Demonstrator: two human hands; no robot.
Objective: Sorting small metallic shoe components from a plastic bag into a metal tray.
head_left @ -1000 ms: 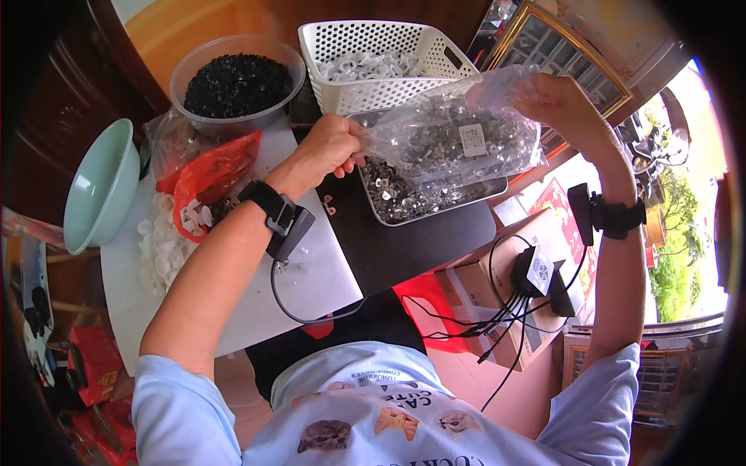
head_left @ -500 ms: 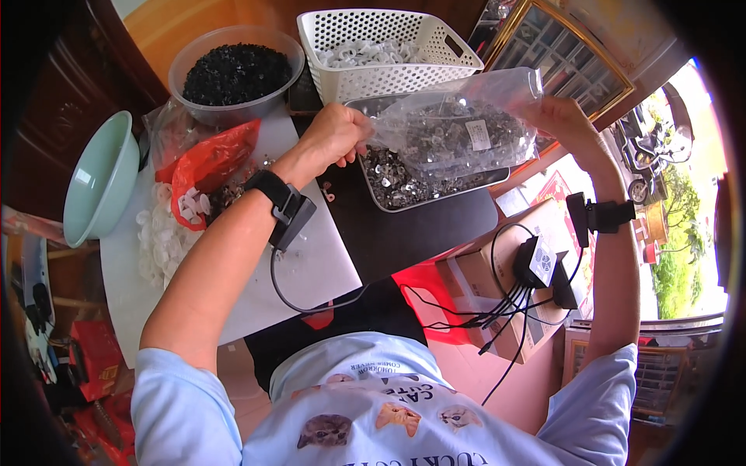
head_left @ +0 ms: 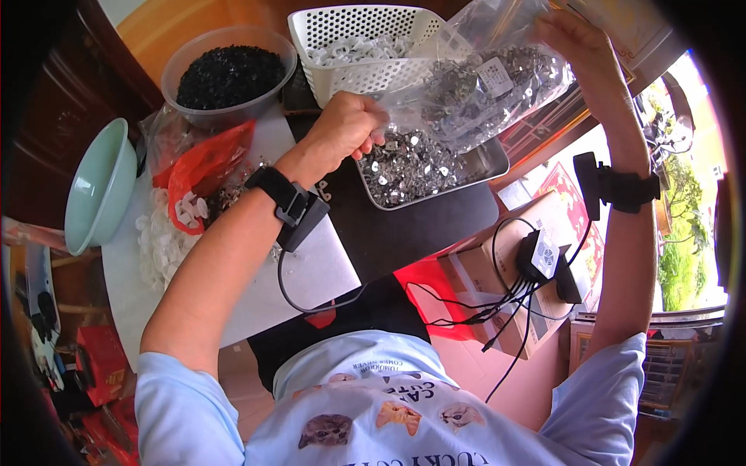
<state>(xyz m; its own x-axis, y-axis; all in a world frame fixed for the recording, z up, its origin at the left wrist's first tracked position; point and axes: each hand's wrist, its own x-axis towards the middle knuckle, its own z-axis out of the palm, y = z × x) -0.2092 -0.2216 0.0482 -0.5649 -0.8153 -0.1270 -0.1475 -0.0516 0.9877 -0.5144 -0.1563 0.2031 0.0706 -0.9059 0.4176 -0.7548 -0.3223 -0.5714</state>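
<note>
A clear plastic bag (head_left: 507, 107) full of small shiny metal pieces stretches between my hands, tilted with its right side higher. My left hand (head_left: 342, 130) pinches the bag's left end. At the upper right, my right hand (head_left: 576, 40) grips the bag's other end, with some fingers hidden behind the plastic. Below the bag lies a rectangular metal tray (head_left: 488, 161). Loose metal pieces (head_left: 404, 172) heap in its left and middle part, while bare metal shows at its right end. The bag covers the tray's far edge.
Behind the tray stands a white perforated basket (head_left: 334, 78) of white plastic pieces. A clear tub (head_left: 175, 85) of black pieces is left of it. A red bag (head_left: 214, 159), white pieces (head_left: 159, 248) and a green basin (head_left: 101, 186) lie left. A cardboard box (head_left: 489, 303) carries cables.
My right hand has risen up and outward, lifting the bag's right side. The bag has moved off the tray's right end, and the heap of metal pieces in the tray shows more.
</note>
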